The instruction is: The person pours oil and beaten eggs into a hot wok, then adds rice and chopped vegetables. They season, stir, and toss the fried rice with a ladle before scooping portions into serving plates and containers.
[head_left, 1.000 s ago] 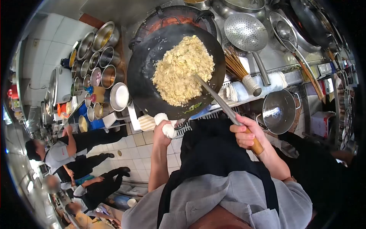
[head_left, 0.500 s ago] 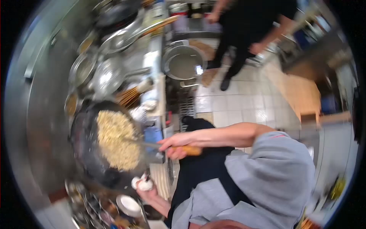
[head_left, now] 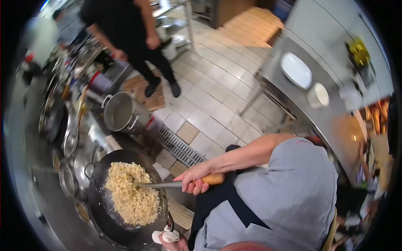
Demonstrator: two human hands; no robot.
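Observation:
A dark wok (head_left: 98, 205) with a loop handle holds a heap of pale yellow fried rice (head_left: 136, 196), with grains stuck to its wall. My right hand (head_left: 196, 179) is closed around a wooden-handled wok utensil (head_left: 161, 184). The metal shaft slants into the rice, which hides its head. At the wok's near rim, my left hand (head_left: 179, 243) grips a folded white cloth (head_left: 166, 236) around the wok's other handle; the picture's lower edge cuts off part of this hand.
Beyond the wok stands a large metal pot (head_left: 119, 113). Ladles and strainers (head_left: 71, 140) line the left counter. A person in black (head_left: 125, 37) stands past the pot. On the right, a steel table (head_left: 289, 46) bears a white oval dish (head_left: 296, 70) and a round container (head_left: 318, 95).
The view has swung to the right and my body has turned. The wok sits lower in view, covering the bamboo brush seen before. Both hands keep their grips.

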